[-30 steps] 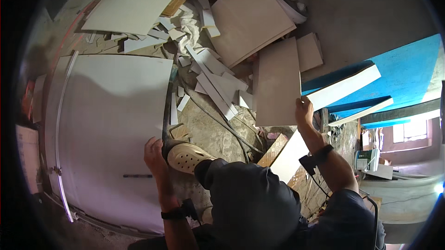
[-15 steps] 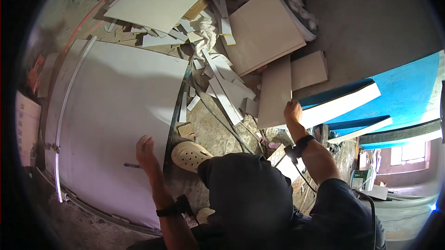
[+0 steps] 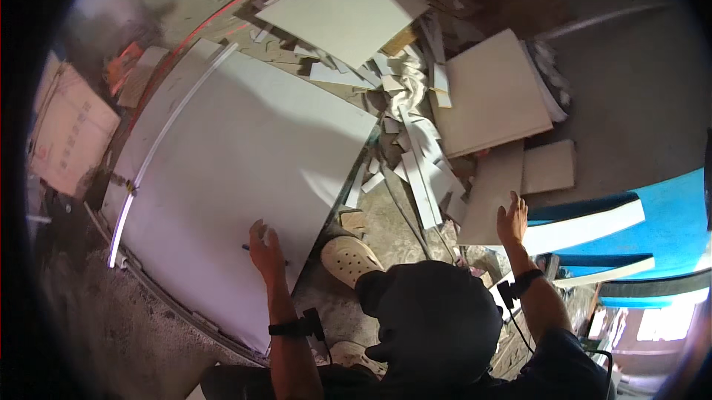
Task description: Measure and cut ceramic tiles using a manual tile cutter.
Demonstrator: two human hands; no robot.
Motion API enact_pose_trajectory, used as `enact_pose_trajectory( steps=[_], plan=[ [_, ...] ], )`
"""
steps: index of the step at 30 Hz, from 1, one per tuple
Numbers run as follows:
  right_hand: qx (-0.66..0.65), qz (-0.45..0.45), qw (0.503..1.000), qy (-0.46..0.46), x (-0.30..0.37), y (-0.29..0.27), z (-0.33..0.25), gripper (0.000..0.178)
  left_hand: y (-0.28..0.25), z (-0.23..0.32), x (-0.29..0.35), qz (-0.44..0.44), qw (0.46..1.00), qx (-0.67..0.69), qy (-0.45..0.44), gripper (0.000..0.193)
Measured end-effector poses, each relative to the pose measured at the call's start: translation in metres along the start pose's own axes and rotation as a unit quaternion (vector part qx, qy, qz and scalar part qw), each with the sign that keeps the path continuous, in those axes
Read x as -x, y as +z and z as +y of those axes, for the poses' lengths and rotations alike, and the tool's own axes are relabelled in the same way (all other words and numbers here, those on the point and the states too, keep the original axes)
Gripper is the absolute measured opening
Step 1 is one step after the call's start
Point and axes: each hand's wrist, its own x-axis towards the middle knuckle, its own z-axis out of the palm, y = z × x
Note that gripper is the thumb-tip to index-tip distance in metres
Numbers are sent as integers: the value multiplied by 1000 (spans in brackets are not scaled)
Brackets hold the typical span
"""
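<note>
A large white panel [image 3: 222, 155] lies flat on my left, with a long pale metal straightedge [image 3: 174, 118] along its far-left side. Over the panel's near right part is my left hand [image 3: 267, 251], its fingers apart and loosely bent. A slim dark pen [image 3: 246, 247] lies partly hidden beneath that hand; I see no grip on it. My right hand [image 3: 513, 222] is raised with fingers stretched, holding nothing. It is in front of a pale narrow board [image 3: 489, 196] and beside a white strip [image 3: 586, 228] on the blue surface.
Stacked white panels [image 3: 341, 18] and another pale stack [image 3: 489, 96] lie farther off. Offcuts [image 3: 421, 188] and a cable [image 3: 400, 211] litter the floor between. A cardboard box [image 3: 74, 129] stands far left. The blue surface [image 3: 678, 200] is at right.
The view has turned left, so the scene shifts rightward. My right hand has opened and come away from the pale board's edge. My left hand has moved over the pen.
</note>
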Motion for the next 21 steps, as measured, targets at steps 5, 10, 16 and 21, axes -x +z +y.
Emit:
enact_pose_trajectory(
  steps=[5,10,16,21],
  plan=[
    [-264,-30,951,-160,-67,27,-138,44,-20,-16,2,26,954,-297,2,59],
    [-439,-248,855,-121,-103,86,-305,32,-15,-24,-3,13,953,-304,10,64],
    [-489,-371,736,-287,0,105,-394,34,-11,-24,-7,-9,962,-273,-5,63],
    [-510,-406,739,-170,-8,133,-374,29,-19,-24,-3,-1,968,-249,34,58]
  ],
)
